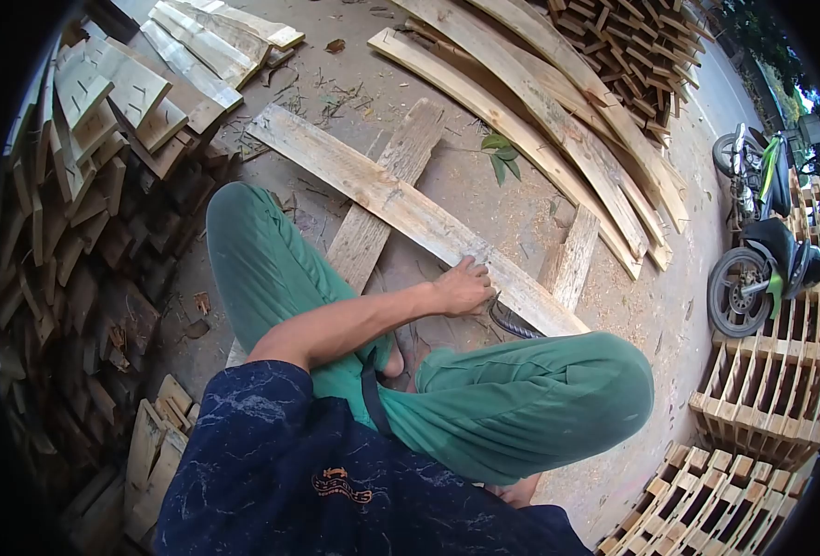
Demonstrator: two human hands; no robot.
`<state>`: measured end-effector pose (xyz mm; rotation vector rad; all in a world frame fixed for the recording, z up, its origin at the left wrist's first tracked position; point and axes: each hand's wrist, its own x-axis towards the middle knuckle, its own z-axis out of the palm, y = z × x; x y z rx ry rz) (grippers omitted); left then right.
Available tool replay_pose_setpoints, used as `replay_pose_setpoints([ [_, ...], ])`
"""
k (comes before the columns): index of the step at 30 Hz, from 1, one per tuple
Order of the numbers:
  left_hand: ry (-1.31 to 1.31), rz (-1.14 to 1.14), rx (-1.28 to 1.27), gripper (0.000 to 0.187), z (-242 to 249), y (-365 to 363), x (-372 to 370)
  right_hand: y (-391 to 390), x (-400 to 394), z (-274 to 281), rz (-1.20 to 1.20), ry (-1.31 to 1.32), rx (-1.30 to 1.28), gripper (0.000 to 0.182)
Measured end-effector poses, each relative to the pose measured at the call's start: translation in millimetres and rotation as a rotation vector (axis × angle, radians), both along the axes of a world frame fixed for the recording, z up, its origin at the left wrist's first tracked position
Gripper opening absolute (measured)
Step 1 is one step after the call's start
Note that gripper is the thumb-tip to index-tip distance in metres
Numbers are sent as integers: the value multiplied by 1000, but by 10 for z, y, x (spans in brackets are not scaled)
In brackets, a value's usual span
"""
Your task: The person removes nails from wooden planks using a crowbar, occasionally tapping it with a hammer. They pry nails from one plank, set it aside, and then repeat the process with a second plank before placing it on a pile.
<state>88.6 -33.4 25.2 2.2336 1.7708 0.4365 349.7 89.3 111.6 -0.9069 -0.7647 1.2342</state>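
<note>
Nearest the head camera is the person's dark blue patterned shirt (336, 473), and just beyond it the bent knees in loose green trousers (512, 394), the person squatting low over the ground. One bare arm reaches forward between the knees; which arm it is cannot be told for sure, but it reads as the left hand (464, 285). Its fingers are curled and pressed together, resting on the near edge of a long pale wooden plank (400, 206). The other hand is out of sight.

The plank lies flat, its long axis running from the upper left down to the lower right, with the far end pointing toward the heap of offcuts and the near end beside the right knee. It lies across a shorter weathered board (382, 199) that runs from upper right to lower left beneath it. Just below the hand a dark tool with a striped handle (512, 322) lies on the ground; what it is cannot be told.

The surface is bare sandy ground (512, 213) strewn with chips and a few green leaves (501, 153). A stack of dark wooden offcuts (85, 241) rises on the left, curved pale planks (558, 111) lie fanned at the top, two parked motorbikes (762, 250) stand on the right, and slatted wooden pallets (762, 389) sit at the lower right.
</note>
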Motion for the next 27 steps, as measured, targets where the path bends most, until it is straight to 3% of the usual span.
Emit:
replay_pose_setpoints([
  [2, -176, -51, -326, 25, -21, 43, 163, -7, 98, 87, 11, -28, 9, 43],
  [3, -175, -34, -331, 25, -94, 38, 243, -5, 109, 121, 25, -37, 11, 43],
  [5, -69, -134, -98, 25, -263, -27, 254, -5, -18, 110, 70, -32, 4, 43],
  [7, 35, -142, -114, 20, -134, -42, 253, -63, -99, 95, 110, -30, -14, 43],
  [9, 146, -171, -115, 27, -114, -88, 127, -79, -159, 116, 131, -25, -13, 43],
  [11, 132, -113, 79, 65, -184, -122, 12, -52, -165, 188, 150, -32, -3, 43],
  [12, 228, -107, -98, 95, -93, -75, -154, -36, -139, 236, 157, -42, 0, 43],
  [14, 312, 69, -44, 99, -147, -28, -589, -80, -54, 371, 157, -63, 9, 43],
  [16, 314, 143, -296, 110, 193, -43, -1079, -66, 10, 524, 153, -86, 27, 42],
  [17, 312, 180, -254, 116, -15, -35, -1273, -52, 31, 608, 154, -98, 37, 42],
  [20, 252, 118, -317, 110, 38, 22, -1417, 36, -91, 851, 175, -121, 78, 42],
  [24, 255, 144, -163, 107, -164, 151, -779, 53, -303, 1289, 195, -159, 123, 42],
  [27, 141, 153, -85, 107, -283, 277, -131, 169, -680, 1811, 441, -214, 387, 42],
])
